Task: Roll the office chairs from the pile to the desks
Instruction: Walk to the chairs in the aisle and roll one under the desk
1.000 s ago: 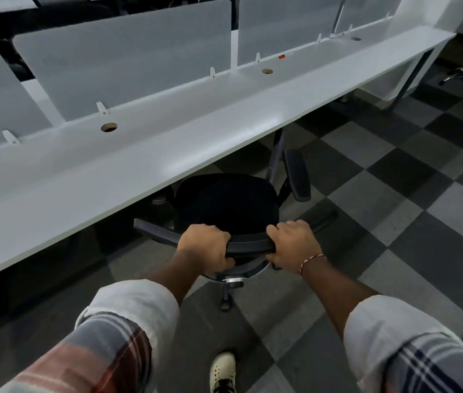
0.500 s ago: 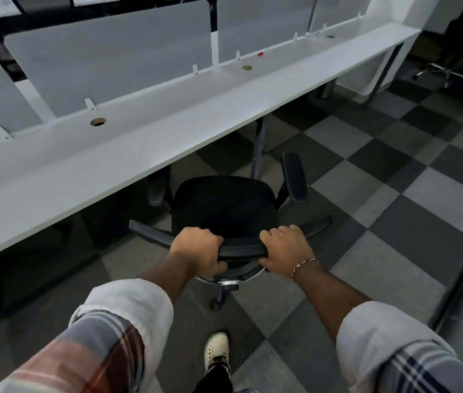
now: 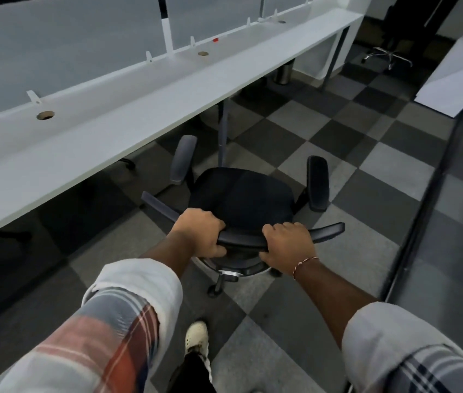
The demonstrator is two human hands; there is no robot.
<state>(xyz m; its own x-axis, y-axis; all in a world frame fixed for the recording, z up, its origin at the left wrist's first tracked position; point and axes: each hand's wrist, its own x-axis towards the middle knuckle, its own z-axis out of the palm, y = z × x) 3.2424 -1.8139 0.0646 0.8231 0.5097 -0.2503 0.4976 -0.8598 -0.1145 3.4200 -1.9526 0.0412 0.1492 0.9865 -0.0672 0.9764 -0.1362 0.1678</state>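
Observation:
A black office chair (image 3: 243,198) with two armrests stands on the checkered floor just beside the long white desk (image 3: 105,134). I see it from behind and above. My left hand (image 3: 200,235) grips the top edge of its backrest (image 3: 243,239) on the left. My right hand (image 3: 288,245), with a thin bracelet at the wrist, grips the same edge on the right. The chair's seat lies clear of the desk top, with its left armrest (image 3: 183,158) close to the desk's edge. One castor (image 3: 213,290) shows below the backrest.
Grey divider panels (image 3: 62,49) rise behind the desk. A desk leg (image 3: 222,131) stands just beyond the chair. A chrome chair base (image 3: 387,56) lies at the far right. A white board (image 3: 457,75) leans at right, above a dark glass wall (image 3: 434,211). My shoe (image 3: 196,337) is below.
The chair has come out from under the desk and rolled to the right along it, so both armrests now show. Both hands keep their hold on the backrest.

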